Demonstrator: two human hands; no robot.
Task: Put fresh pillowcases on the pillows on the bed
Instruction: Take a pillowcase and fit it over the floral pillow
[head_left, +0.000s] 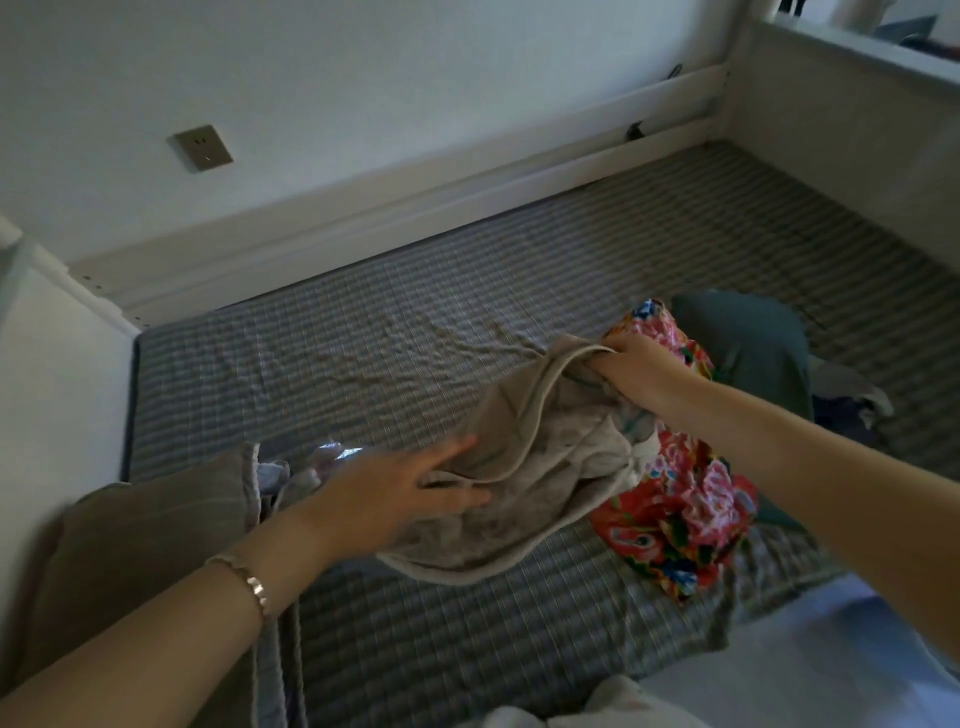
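Right hand (631, 364): fingers curled round the hem of the taupe pillowcase (524, 499), lifting it at the far end of the floral pillow (691, 499); we judge this keeps the mouth open for the pillow
Left hand (395, 493): fingers straight, gripping nothing, laid against a fold of the pillowcase; probably there to spread the cloth; blur hides whether the fingertips sit inside the opening or on top
Floral pillow: lies on the checked mattress (415, 322), its left side under the pillowcase; not yet enclosed, as far as we see
Teal pillow (748, 338): just behind the floral one; awaiting its turn, we suppose
Second taupe cloth (156, 545): heaped at near left, beside the work; perhaps another case
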